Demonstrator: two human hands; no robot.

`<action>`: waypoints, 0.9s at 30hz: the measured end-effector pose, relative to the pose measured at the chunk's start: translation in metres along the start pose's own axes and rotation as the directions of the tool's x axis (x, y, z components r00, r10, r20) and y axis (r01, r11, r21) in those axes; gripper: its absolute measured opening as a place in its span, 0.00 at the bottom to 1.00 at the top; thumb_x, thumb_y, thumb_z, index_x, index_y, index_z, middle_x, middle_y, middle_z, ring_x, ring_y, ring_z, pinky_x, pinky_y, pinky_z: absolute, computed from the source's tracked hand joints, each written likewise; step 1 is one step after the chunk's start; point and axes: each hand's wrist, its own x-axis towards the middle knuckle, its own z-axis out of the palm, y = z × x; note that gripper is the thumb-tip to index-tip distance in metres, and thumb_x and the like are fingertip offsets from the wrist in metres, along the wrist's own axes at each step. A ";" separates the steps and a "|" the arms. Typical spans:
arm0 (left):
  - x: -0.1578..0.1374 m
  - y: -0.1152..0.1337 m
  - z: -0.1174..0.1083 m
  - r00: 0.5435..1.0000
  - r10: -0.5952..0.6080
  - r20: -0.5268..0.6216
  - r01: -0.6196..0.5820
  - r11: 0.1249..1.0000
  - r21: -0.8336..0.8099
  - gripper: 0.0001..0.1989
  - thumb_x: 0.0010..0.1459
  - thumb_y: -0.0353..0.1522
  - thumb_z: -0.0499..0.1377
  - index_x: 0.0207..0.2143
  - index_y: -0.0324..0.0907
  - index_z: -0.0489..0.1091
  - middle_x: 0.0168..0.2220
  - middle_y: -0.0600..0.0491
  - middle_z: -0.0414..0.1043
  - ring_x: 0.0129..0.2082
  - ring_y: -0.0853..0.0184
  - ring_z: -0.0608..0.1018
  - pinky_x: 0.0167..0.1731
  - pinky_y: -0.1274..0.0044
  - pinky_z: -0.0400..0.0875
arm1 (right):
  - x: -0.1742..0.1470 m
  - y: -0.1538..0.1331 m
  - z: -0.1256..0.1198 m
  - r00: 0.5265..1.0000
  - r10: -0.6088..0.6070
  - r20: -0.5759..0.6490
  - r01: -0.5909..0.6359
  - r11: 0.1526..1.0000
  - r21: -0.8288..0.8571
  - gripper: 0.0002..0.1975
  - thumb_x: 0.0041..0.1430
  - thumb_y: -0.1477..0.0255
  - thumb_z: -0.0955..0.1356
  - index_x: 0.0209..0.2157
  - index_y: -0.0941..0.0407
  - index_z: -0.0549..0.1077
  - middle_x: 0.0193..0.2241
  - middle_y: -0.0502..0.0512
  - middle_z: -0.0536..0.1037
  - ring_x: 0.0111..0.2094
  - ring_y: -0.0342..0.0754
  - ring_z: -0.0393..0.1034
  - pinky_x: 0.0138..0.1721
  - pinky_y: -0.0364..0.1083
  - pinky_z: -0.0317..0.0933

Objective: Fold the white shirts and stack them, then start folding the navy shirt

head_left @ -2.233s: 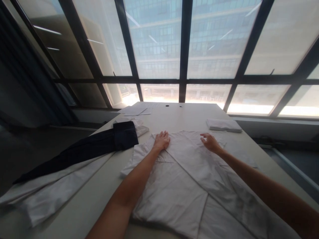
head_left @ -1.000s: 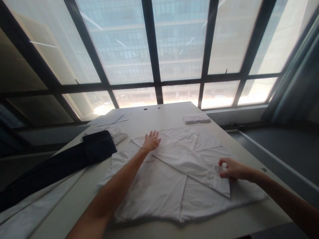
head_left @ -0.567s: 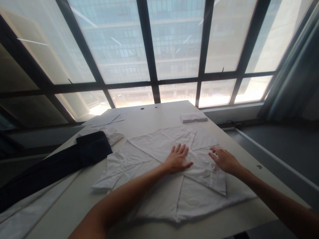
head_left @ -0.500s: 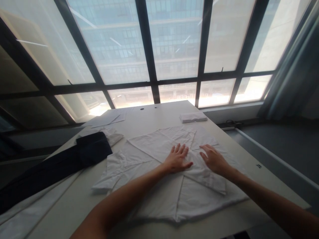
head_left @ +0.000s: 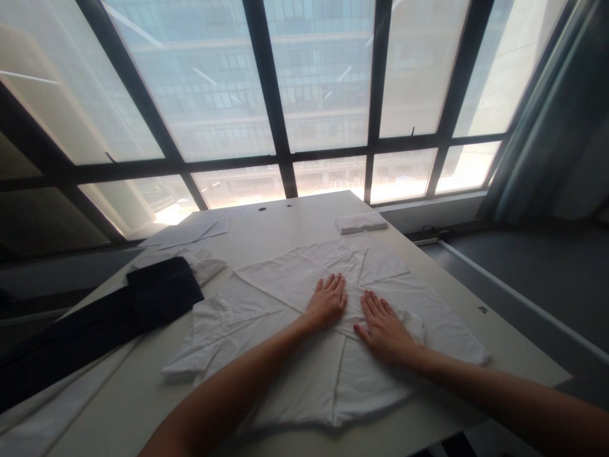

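A white garment (head_left: 280, 285), with seams and folded-over parts, lies spread on the white table (head_left: 304, 219). My left hand (head_left: 327, 301) rests flat on its middle, fingers stretched out and close together. Just to the right, my right hand (head_left: 384, 327) also lies palm down on the cloth, fingers extended and thumb out to the side. Small wrinkles show in the fabric beside the right hand. Neither hand grips the cloth. Part of the garment is hidden under my hands and forearms.
Dark trousers or similar dark cloth (head_left: 166, 292) lie along the table's left side, over other white cloth (head_left: 209, 263). A folded white stack (head_left: 361, 222) sits at the far right, paper sheets (head_left: 190, 231) at the far left. Windows stand behind; a curtain (head_left: 533, 127) hangs right.
My right hand has come down and nearer to me, from hovering or lightly touching to lying flat on the cloth. The left hand's fingers have drawn together. The view has shifted slightly right.
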 end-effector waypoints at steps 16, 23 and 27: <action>-0.001 -0.002 0.003 1.000 -0.005 0.001 0.005 1.000 -0.008 0.32 0.72 0.43 0.42 0.73 0.38 0.48 0.74 0.42 0.44 0.73 0.52 0.47 0.68 0.52 0.42 | -0.001 -0.003 -0.011 1.000 -0.010 -0.012 0.010 1.000 0.014 0.39 0.71 0.53 0.55 0.70 0.68 0.56 0.71 0.73 0.51 0.73 0.62 0.38 0.69 0.63 0.40; 0.009 -0.046 -0.002 0.979 0.177 0.103 -0.169 0.982 -0.086 0.34 0.68 0.37 0.51 0.73 0.48 0.46 0.75 0.50 0.39 0.74 0.56 0.46 0.69 0.56 0.46 | 0.099 -0.048 -0.019 0.996 -0.082 0.044 0.076 0.988 0.135 0.32 0.71 0.69 0.51 0.70 0.73 0.51 0.72 0.72 0.47 0.73 0.61 0.38 0.69 0.61 0.41; 0.010 -0.076 -0.006 0.998 0.013 0.069 -0.012 1.000 -0.019 0.30 0.72 0.37 0.44 0.74 0.46 0.44 0.75 0.47 0.41 0.74 0.55 0.46 0.68 0.53 0.45 | 0.123 -0.051 0.003 0.991 -0.131 0.015 0.128 0.986 0.110 0.32 0.69 0.73 0.52 0.70 0.72 0.51 0.72 0.71 0.49 0.73 0.58 0.40 0.70 0.58 0.42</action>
